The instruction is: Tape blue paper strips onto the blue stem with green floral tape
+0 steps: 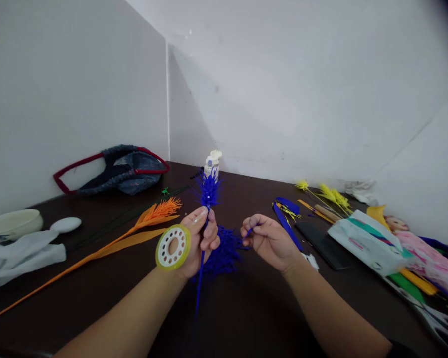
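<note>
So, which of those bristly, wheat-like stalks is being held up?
The blue stalk, upright in the left hand. The orange stalk and the yellow stalks lie on the dark table instead.

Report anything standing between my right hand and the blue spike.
Nothing visible stands between the right hand and the blue spike in the left hand. The blue pile appears to lie below, on the table, and the tape roll is on the spike's other side.

Nothing can be read: the print on the white bottle point(211, 168) is too small and blurred.
</note>
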Demonstrator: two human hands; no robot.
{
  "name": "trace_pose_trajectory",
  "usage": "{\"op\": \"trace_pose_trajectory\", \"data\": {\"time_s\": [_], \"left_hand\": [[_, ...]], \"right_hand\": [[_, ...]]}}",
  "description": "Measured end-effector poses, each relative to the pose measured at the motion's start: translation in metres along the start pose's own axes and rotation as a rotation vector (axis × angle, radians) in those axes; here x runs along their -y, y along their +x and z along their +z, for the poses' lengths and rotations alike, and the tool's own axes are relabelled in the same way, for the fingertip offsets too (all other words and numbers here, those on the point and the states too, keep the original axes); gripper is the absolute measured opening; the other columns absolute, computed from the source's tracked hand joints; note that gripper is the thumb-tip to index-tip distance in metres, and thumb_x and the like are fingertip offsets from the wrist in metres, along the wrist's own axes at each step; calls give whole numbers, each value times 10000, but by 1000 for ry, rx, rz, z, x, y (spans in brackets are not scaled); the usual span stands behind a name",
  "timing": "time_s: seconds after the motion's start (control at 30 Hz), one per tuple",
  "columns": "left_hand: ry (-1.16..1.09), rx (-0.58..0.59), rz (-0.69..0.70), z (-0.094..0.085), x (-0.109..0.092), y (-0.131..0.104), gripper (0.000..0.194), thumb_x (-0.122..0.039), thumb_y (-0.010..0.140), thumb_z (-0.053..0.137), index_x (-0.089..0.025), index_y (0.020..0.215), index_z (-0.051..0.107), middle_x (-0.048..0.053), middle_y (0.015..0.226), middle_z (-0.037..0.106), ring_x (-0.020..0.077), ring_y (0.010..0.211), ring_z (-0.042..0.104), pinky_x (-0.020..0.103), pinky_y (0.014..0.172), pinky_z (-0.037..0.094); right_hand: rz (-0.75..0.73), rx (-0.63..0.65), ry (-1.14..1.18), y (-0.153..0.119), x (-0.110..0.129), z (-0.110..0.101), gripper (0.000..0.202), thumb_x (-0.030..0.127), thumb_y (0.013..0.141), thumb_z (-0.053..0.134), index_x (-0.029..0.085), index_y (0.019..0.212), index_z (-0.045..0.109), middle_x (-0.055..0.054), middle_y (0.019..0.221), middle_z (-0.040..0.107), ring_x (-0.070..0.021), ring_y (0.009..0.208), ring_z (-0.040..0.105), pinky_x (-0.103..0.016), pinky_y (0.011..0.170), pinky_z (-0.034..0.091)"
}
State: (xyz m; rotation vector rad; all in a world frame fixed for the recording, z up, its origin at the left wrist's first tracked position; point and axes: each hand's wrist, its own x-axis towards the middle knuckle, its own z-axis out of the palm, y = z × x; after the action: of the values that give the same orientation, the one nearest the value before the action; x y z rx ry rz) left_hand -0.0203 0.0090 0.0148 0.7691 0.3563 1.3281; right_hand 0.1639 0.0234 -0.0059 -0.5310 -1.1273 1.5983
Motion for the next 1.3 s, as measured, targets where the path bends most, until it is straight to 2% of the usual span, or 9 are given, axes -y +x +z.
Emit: {"op": "trace_pose_trajectory", "data": {"time_s": [0.13,0.27,0.4,0.57,0.8,1.0,1.17,1.3], "left_hand": [[16,12,11,-1,1,-1,149,-247,813,560,-132,723,535,-79,464,418,6,327,307,146,377,347],[46,16,13,-1,2,-2,163,-273,818,556,-140,726,533,-81,463,411,10,328,306,155,386,352],[82,-16,20,2,2,-2,178,-294,805,562,-148,709,523,-84,437,392,17,319,283,163,377,346],[104,-29,3,3,2,-1,195,-310,822,530,-150,712,520,-79,436,403,20,313,268,165,372,351],[106,-20,-26,5,3,-3,213,-330,811,548,-147,709,510,-79,439,415,15,309,265,159,368,357],[129,0,-18,5,4,-2,234,-353,801,558,-149,697,513,-77,438,420,23,302,280,170,368,366],[128,-12,-9,6,4,-2,270,-401,786,570,-153,695,517,-79,424,409,33,305,273,178,366,346],[140,-27,-16,7,4,-4,289,-423,770,583,-158,684,508,-82,414,405,37,310,271,180,369,330]], "right_hand": [[-12,73,43,-2,5,16,64,155,690,658,181,721,608,-3,809,572,-145,741,585,-273,625,503],[-38,78,-2,3,12,35,59,178,697,659,196,723,610,3,817,584,-143,753,588,-284,657,501],[-155,60,-122,15,16,48,63,175,671,664,205,711,624,10,749,597,-130,676,559,-291,656,481],[-325,-27,-405,27,13,57,153,84,699,620,218,757,666,11,767,638,-111,719,569,-251,678,458],[-591,-110,-762,24,7,69,154,91,757,553,208,805,642,-8,806,604,-141,749,584,-293,687,471],[-717,-173,-870,20,1,73,151,109,792,535,218,845,626,-28,851,597,-164,779,593,-346,726,486],[-914,-229,-1058,19,-3,78,179,96,789,531,231,851,631,-35,831,607,-191,818,581,-369,726,474],[-956,-267,-1093,18,-6,81,193,79,788,522,226,862,623,-39,833,603,-190,812,576,-361,718,470]]}}
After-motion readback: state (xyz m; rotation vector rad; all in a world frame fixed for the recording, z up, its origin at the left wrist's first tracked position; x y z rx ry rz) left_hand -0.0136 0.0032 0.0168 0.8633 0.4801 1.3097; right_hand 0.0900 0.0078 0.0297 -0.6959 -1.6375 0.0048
